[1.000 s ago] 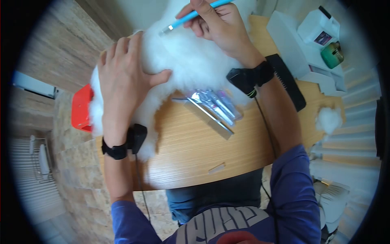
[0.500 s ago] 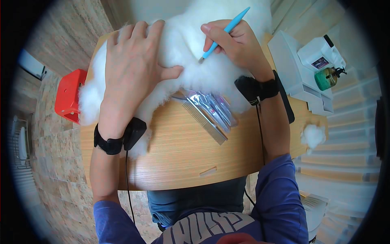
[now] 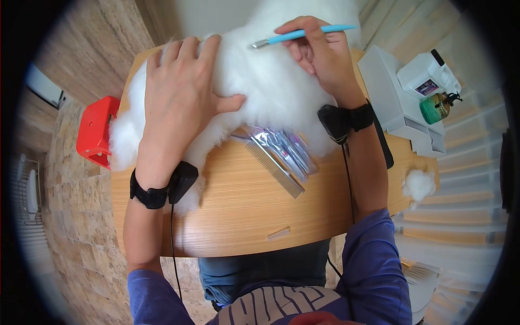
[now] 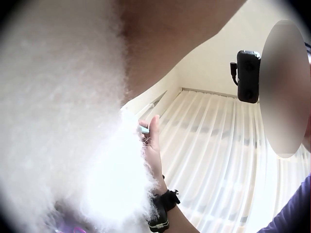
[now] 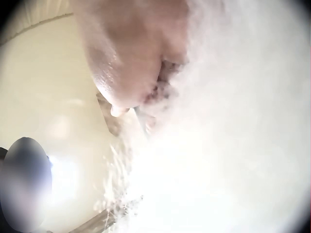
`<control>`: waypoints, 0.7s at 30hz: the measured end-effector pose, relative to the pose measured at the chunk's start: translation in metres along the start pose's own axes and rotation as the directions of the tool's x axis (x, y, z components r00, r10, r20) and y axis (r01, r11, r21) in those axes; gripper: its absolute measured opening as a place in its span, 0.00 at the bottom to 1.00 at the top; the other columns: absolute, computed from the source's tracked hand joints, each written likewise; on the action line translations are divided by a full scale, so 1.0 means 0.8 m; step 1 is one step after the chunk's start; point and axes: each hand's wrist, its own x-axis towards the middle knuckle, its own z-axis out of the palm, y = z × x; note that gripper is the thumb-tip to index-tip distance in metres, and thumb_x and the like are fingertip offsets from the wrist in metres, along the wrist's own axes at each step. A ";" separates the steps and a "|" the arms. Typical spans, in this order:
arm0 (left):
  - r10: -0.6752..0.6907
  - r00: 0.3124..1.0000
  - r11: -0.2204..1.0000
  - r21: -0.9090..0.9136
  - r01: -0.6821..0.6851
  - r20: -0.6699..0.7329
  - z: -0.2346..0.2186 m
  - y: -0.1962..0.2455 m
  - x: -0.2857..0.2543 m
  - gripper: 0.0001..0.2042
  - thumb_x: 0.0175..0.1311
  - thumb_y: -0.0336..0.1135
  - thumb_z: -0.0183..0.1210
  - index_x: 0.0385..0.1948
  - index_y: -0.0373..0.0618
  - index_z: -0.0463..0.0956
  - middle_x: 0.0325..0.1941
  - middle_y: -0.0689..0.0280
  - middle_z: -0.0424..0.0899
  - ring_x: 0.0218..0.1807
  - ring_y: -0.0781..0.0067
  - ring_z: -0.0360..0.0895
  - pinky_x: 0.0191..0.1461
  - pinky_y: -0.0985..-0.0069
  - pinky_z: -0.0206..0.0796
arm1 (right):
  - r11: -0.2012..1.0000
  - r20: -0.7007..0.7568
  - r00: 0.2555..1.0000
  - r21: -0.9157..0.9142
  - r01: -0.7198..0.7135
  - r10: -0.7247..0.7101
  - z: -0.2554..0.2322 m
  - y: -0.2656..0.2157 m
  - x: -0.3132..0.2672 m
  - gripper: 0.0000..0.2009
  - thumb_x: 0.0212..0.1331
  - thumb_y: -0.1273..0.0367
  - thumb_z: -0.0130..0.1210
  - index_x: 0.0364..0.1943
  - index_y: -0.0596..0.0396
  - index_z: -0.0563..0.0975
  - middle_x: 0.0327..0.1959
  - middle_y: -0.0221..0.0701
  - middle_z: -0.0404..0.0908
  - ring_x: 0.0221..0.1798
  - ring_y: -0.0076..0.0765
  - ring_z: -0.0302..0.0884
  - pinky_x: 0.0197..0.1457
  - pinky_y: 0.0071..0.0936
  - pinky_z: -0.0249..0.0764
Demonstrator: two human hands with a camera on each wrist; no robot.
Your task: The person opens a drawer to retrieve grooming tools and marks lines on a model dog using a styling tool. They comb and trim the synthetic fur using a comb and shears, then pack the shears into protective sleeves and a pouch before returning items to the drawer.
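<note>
A large heap of long white fur [image 3: 271, 76] spreads over the far half of the table, its form partly hidden by the hands. My left hand [image 3: 181, 95] rests on its left part, back up, fingers extended and thumb out to the right. Between thumb and fingers, my right hand [image 3: 325, 54] pinches a slim tool [image 3: 292, 36] with a light blue handle and a short metal tip. The handle lies nearly level, tip pointing left, over the far part of the fur. In the right wrist view, my right hand [image 5: 131, 53] is right beside the fur, blurred.
Near the fur's front edge lie a metal comb [image 3: 274, 168] and a clear pouch of tools [image 3: 287, 149]. A white drawer unit [image 3: 382, 89] carries a white jug [image 3: 428, 76] and a green pump bottle [image 3: 435, 108]. A red stool [image 3: 97, 127] stands left; a fur tuft [image 3: 418, 185] sits right.
My right hand first came down toward me, bringing the tool's tip to the middle of the fur. Since then it has lifted away, the handle swinging nearly level. The left hand stays on the fur.
</note>
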 end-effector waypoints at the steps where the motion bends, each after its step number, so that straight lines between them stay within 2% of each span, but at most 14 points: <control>1: -0.007 1.000 1.000 -0.006 0.007 0.015 -0.001 0.000 0.001 0.44 0.37 0.56 0.77 0.61 0.44 0.74 0.54 0.58 0.81 0.60 0.51 0.76 0.67 0.56 0.64 | 0.993 0.018 0.998 -0.100 0.059 -0.058 0.005 0.003 0.002 0.21 0.79 0.60 0.46 0.35 0.60 0.84 0.22 0.25 0.74 0.18 0.11 0.61 0.22 0.13 0.57; 2: -0.013 0.999 1.000 -0.011 0.013 0.032 -0.002 0.000 0.002 0.44 0.37 0.57 0.76 0.60 0.44 0.74 0.53 0.58 0.81 0.60 0.51 0.76 0.67 0.56 0.64 | 0.973 0.041 0.993 -0.196 0.119 -0.113 0.008 0.004 0.003 0.21 0.80 0.59 0.46 0.38 0.60 0.85 0.21 0.25 0.74 0.18 0.10 0.61 0.22 0.12 0.58; 3: 0.000 0.999 1.000 0.000 0.000 0.032 -0.002 0.001 0.003 0.44 0.37 0.57 0.76 0.60 0.44 0.74 0.53 0.58 0.81 0.60 0.51 0.76 0.67 0.56 0.64 | 0.974 0.031 0.992 -0.187 0.128 -0.124 0.010 0.001 0.002 0.21 0.80 0.59 0.46 0.38 0.60 0.85 0.21 0.25 0.74 0.18 0.10 0.61 0.22 0.12 0.58; 5: -0.016 0.999 1.000 -0.005 0.016 0.043 -0.003 0.002 0.004 0.44 0.38 0.58 0.76 0.60 0.43 0.74 0.52 0.57 0.82 0.59 0.50 0.76 0.65 0.56 0.65 | 0.976 0.013 1.000 -0.219 0.018 -0.016 0.020 -0.005 0.000 0.18 0.75 0.58 0.54 0.37 0.56 0.87 0.17 0.23 0.73 0.19 0.14 0.66 0.23 0.15 0.62; 6: 0.006 0.999 0.999 0.034 -0.007 0.051 -0.004 0.001 0.005 0.44 0.38 0.58 0.76 0.60 0.43 0.74 0.52 0.57 0.82 0.59 0.50 0.76 0.65 0.56 0.65 | 0.982 -0.001 0.999 -0.184 0.041 -0.041 0.021 -0.002 0.002 0.18 0.75 0.58 0.54 0.37 0.56 0.87 0.17 0.23 0.73 0.19 0.14 0.66 0.23 0.15 0.62; 9: -0.021 0.994 1.000 -0.008 0.022 0.110 -0.009 0.002 0.007 0.44 0.40 0.58 0.76 0.61 0.43 0.73 0.54 0.55 0.81 0.60 0.48 0.76 0.65 0.57 0.65 | 0.984 0.035 0.996 -0.161 -0.078 0.084 0.003 0.002 -0.001 0.19 0.74 0.58 0.55 0.32 0.58 0.86 0.18 0.23 0.75 0.21 0.15 0.68 0.25 0.16 0.65; 10: -0.003 0.993 1.000 0.029 -0.001 0.115 -0.013 -0.002 0.007 0.44 0.40 0.58 0.76 0.61 0.43 0.73 0.54 0.55 0.81 0.60 0.48 0.76 0.65 0.57 0.65 | 0.990 0.026 0.998 -0.129 -0.053 0.057 0.002 -0.002 0.000 0.19 0.74 0.58 0.55 0.32 0.58 0.86 0.18 0.23 0.75 0.21 0.15 0.68 0.25 0.16 0.65; 12: 0.047 0.988 0.994 -0.106 -0.031 0.149 -0.024 -0.007 0.010 0.43 0.45 0.57 0.75 0.63 0.42 0.72 0.57 0.53 0.81 0.62 0.47 0.75 0.66 0.57 0.66 | 0.975 0.185 0.981 -0.219 -0.024 0.065 0.001 -0.008 -0.001 0.21 0.74 0.58 0.54 0.27 0.58 0.84 0.18 0.23 0.77 0.22 0.16 0.69 0.27 0.18 0.66; 13: 0.045 0.975 0.985 -0.174 -0.006 0.220 -0.034 -0.011 0.012 0.43 0.48 0.53 0.76 0.66 0.40 0.70 0.61 0.52 0.79 0.64 0.46 0.74 0.68 0.58 0.67 | 0.970 0.174 0.985 -0.239 0.030 0.012 0.007 -0.010 -0.004 0.23 0.74 0.59 0.54 0.22 0.58 0.82 0.18 0.25 0.79 0.22 0.19 0.70 0.28 0.22 0.67; 14: 0.065 0.973 0.987 -0.158 -0.029 0.222 -0.038 -0.019 0.013 0.43 0.48 0.53 0.76 0.66 0.40 0.70 0.61 0.52 0.79 0.64 0.46 0.74 0.68 0.58 0.67 | 0.973 0.156 0.988 -0.225 0.043 -0.007 0.006 -0.010 -0.003 0.23 0.74 0.59 0.54 0.22 0.58 0.82 0.18 0.25 0.79 0.22 0.19 0.70 0.28 0.22 0.67; 16: 0.096 0.968 0.919 -0.395 0.003 0.230 -0.042 -0.033 0.018 0.44 0.48 0.50 0.77 0.66 0.38 0.69 0.62 0.49 0.79 0.65 0.44 0.75 0.68 0.56 0.68 | 0.891 0.312 0.948 -0.410 0.196 -0.065 -0.001 -0.007 -0.001 0.22 0.74 0.63 0.52 0.19 0.59 0.80 0.19 0.27 0.78 0.21 0.21 0.67 0.27 0.22 0.65; 17: 0.032 0.941 0.903 -0.414 0.118 0.338 -0.048 -0.037 0.018 0.46 0.47 0.48 0.79 0.69 0.38 0.67 0.65 0.48 0.77 0.68 0.44 0.73 0.70 0.57 0.67 | 0.895 0.294 0.953 -0.400 0.199 -0.080 -0.003 -0.006 -0.001 0.22 0.74 0.63 0.52 0.19 0.59 0.80 0.19 0.27 0.78 0.21 0.21 0.67 0.27 0.22 0.65; 19: 0.028 0.930 0.884 -0.443 0.148 0.366 -0.046 -0.050 0.014 0.47 0.46 0.47 0.79 0.69 0.37 0.66 0.66 0.47 0.76 0.68 0.44 0.73 0.70 0.57 0.67 | 0.860 0.354 0.935 -0.476 0.184 -0.004 -0.007 -0.005 0.000 0.23 0.74 0.62 0.53 0.18 0.59 0.79 0.19 0.27 0.78 0.22 0.22 0.69 0.28 0.24 0.67; 21: 0.014 0.920 0.861 -0.473 0.188 0.392 -0.042 -0.057 0.011 0.49 0.45 0.47 0.80 0.70 0.37 0.65 0.66 0.47 0.76 0.68 0.45 0.73 0.69 0.57 0.68 | 0.910 0.322 0.947 -0.393 0.133 0.001 -0.007 0.000 0.000 0.23 0.73 0.59 0.54 0.20 0.58 0.81 0.19 0.27 0.78 0.21 0.22 0.69 0.28 0.24 0.66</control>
